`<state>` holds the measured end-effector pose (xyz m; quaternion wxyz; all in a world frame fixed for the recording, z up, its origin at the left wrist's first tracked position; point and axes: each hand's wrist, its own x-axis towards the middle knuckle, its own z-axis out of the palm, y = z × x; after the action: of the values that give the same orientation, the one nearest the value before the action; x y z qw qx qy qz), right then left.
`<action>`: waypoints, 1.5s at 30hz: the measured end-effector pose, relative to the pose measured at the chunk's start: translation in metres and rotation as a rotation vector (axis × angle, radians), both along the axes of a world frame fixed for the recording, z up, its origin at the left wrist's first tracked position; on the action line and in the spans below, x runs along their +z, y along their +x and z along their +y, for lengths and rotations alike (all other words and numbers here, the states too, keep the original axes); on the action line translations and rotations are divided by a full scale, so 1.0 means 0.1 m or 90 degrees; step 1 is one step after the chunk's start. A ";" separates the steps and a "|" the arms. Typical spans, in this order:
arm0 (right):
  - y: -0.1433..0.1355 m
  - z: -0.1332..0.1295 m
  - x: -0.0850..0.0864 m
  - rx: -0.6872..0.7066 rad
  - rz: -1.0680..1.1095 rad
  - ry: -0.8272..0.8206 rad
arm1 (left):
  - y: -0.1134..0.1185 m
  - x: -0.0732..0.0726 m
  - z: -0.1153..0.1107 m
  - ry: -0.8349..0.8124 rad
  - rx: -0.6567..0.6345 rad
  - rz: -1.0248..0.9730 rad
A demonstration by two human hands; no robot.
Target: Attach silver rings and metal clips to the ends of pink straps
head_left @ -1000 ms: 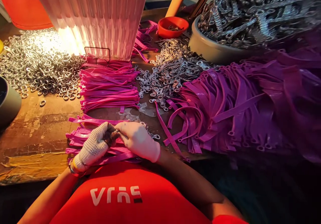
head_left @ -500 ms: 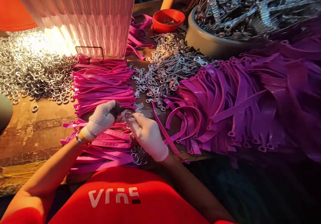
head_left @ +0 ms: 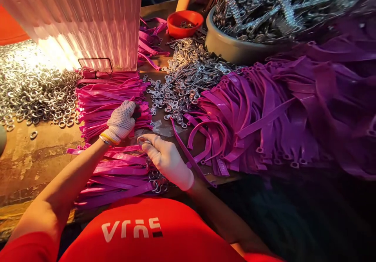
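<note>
My left hand (head_left: pixel 122 120), in a knitted glove with dark fingertips, reaches over the right part of a stack of pink straps (head_left: pixel 102 97); its fingertips are partly hidden against them. Pinched between the gloved thumb and finger of my right hand (head_left: pixel 167 158) is a metal ring (head_left: pixel 141 140), just below and right of my left hand. Under my wrists lies a second group of pink straps (head_left: pixel 117 168), with metal rings (head_left: pixel 158 183) at their right ends.
Loose rings (head_left: pixel 44 93) cover the left side. Metal clasps (head_left: pixel 188 78) lie behind, near a red bowl (head_left: pixel 176 29) and a large tub (head_left: pixel 226 46) of metal parts. Purple straps (head_left: pixel 264 109) pile up at right. A ribbed translucent panel (head_left: pixel 96 23) stands behind the stack.
My left hand has moved away from my right hand, forward onto the stacked pink straps. My right hand still holds the ring. The whole view has shifted slightly.
</note>
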<state>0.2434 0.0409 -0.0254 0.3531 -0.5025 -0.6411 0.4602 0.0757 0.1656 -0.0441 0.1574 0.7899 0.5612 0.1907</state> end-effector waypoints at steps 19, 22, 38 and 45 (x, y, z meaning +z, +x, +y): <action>-0.26 -0.16 0.05 0.223 -0.577 0.450 | -0.39 0.31 -1.58 -0.359 0.100 -0.370; -0.27 -0.19 -0.07 0.173 -0.576 0.577 | -0.44 0.26 -1.57 -0.263 0.025 -0.284; -0.20 -0.09 -0.05 0.181 -0.500 0.377 | -0.40 0.10 -1.55 -0.373 0.047 -0.426; -0.23 0.01 0.14 0.273 -0.569 0.078 | -0.35 0.06 -1.69 -0.180 0.086 -0.306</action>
<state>0.2205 0.0418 -0.0115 -0.0303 -0.4857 -0.8445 0.2238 0.0408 -0.0032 -0.0385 0.3811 0.6531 0.5804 0.3023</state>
